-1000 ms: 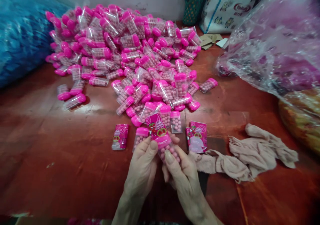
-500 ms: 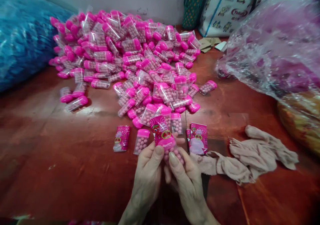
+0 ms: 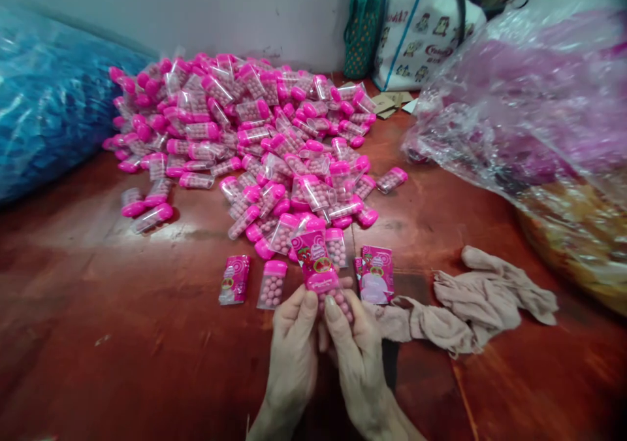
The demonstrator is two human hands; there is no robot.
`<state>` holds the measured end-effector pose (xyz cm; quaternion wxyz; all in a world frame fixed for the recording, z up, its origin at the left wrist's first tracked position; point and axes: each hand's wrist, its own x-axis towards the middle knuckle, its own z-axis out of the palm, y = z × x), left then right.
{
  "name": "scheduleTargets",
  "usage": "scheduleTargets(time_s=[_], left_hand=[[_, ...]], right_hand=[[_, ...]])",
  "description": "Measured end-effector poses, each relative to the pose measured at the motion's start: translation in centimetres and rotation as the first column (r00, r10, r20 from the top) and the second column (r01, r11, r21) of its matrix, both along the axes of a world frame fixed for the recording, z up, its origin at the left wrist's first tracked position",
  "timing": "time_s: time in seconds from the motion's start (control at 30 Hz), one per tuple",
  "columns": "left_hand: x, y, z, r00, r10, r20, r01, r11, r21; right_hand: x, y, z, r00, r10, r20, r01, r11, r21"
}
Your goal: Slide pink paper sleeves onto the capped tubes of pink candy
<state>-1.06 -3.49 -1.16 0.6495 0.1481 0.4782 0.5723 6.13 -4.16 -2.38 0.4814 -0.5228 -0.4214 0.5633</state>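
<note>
Between my two hands is a clear container of pink candy balls [image 3: 343,305], with a printed pink sleeve [image 3: 316,261] covering its far part. My left hand [image 3: 294,343] grips it from the left, thumb at the sleeve's lower edge. From the other side my right hand [image 3: 355,349] pinches it, thumb over the bare end with the balls. Most of my fingers underneath are hidden. Just left of my hands lies an unsleeved pink-capped candy container [image 3: 273,284]. Flat printed sleeves rest on either side, a left stack [image 3: 235,279] and a right stack [image 3: 377,274].
A big heap of pink-capped candy containers [image 3: 230,121] covers the back of the red-brown table [image 3: 171,349]. Beside it sits a blue-filled plastic bag [image 3: 44,101]. On the right are a crumpled beige cloth [image 3: 480,304], a clear bag with pink contents [image 3: 529,95] and a white printed bag [image 3: 416,36].
The view has tilted up and shifted slightly, so the scene sits a bit lower at the back. Both hands keep their hold on the sleeved container, with little visible change in grip.
</note>
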Motion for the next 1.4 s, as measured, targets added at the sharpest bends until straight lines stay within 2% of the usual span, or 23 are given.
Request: scheduleTargets(time_s=[0.13,0.23,0.27,0.33,0.37,0.4,0.43,0.5,0.53,0.6,0.7,0.83,1.03,1.13,1.23,1.3,1.33,1.4], left_hand=[[0.3,0.5,0.8,0.997,-0.029,0.065,0.025,0.998,0.058],[0.3,0.9,1.7,0.998,-0.029,0.052,0.023,0.995,0.102],[0.3,1.0,1.9,1.0,-0.026,0.017,0.024,0.994,0.107],[0.2,0.9,2.2,0.994,-0.074,-0.074,0.082,0.991,0.11],[0.1,0.7,2.3,0.986,-0.123,-0.114,0.135,0.985,0.105],[0.2,0.5,2.3,0.975,-0.174,-0.141,0.188,0.977,0.096],[0.2,0.3,2.2,0.963,-0.219,-0.154,0.234,0.968,0.086],[0.5,-0.2,2.0,0.948,-0.272,-0.166,0.286,0.956,0.065],[0.7,-0.3,2.0,0.941,-0.29,-0.176,0.303,0.952,0.052],[1.2,-0.5,2.0,0.924,-0.326,-0.2,0.34,0.94,0.035],[1.9,-0.5,2.4,0.893,-0.378,-0.243,0.393,0.919,0.015],[2.2,-0.6,2.8,0.862,-0.392,-0.321,0.42,0.907,0.02],[1.8,-1.0,3.1,0.826,-0.345,-0.447,0.385,0.923,0.0],[1.8,-0.9,3.3,0.821,-0.319,-0.473,0.358,0.934,-0.007],[2.3,-0.5,3.2,0.868,-0.319,-0.38,0.354,0.935,0.024],[2.6,-0.4,3.1,0.906,-0.395,-0.153,0.406,0.913,0.047],[2.8,-0.3,3.0,0.897,-0.443,-0.007,0.442,0.896,0.044],[3.0,-0.3,3.0,0.832,-0.497,0.249,0.509,0.861,0.018]], right_hand=[[0.4,0.2,0.0,0.997,0.022,0.08,-0.025,0.999,0.042],[1.7,0.1,0.7,0.942,0.018,0.336,-0.083,0.98,0.178],[2.3,0.2,1.0,0.906,-0.02,0.423,-0.09,0.967,0.24],[3.5,0.5,1.8,0.871,-0.156,0.465,-0.015,0.939,0.343],[4.0,0.7,2.1,0.858,-0.244,0.451,0.069,0.926,0.371],[4.4,0.9,2.4,0.877,-0.249,0.411,0.099,0.93,0.353],[4.6,1.2,2.6,0.922,-0.195,0.336,0.096,0.953,0.289],[4.9,1.4,2.8,0.996,-0.047,0.08,0.039,0.995,0.091],[5.0,1.5,2.8,0.998,-0.019,-0.056,0.019,1.0,0.014],[5.1,1.4,2.6,0.967,-0.056,-0.25,0.039,0.997,-0.073],[5.3,1.1,2.3,0.913,-0.127,-0.389,0.092,0.99,-0.107],[5.3,0.9,2.4,0.895,-0.137,-0.424,0.083,0.986,-0.144],[4.6,0.9,3.0,0.952,-0.163,-0.26,0.144,0.985,-0.089],[4.5,1.0,2.6,0.951,-0.158,-0.264,0.138,0.986,-0.095],[4.9,1.2,2.0,0.883,-0.144,-0.447,0.065,0.98,-0.186],[5.5,1.2,1.8,0.822,-0.122,-0.556,-0.002,0.976,-0.218],[5.8,1.3,1.9,0.808,-0.099,-0.581,-0.039,0.975,-0.219],[6.2,1.3,2.1,0.816,-0.026,-0.577,-0.109,0.974,-0.199]])
